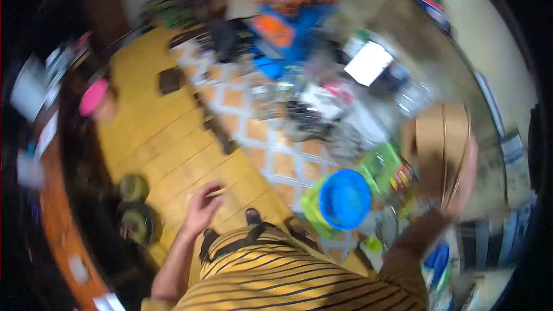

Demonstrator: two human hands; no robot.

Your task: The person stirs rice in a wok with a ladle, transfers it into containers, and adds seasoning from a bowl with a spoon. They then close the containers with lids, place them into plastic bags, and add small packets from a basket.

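Head view, blurred: my right hand point(461, 181) is raised at the right, fingers clamped around a tan, flat cardboard-like piece point(440, 150) held upright — its edges face me. My left hand point(203, 207) hangs low over the yellow wooden plank floor point(155, 132), fingers loosely curled on a thin pale stick point(216, 193). Between my hands, near my feet, a round blue plastic bowl point(344, 198) sits on a green container point(314, 210) — contents too blurred to tell.

Dim, motion-blurred fisheye view with dark, curved edges.
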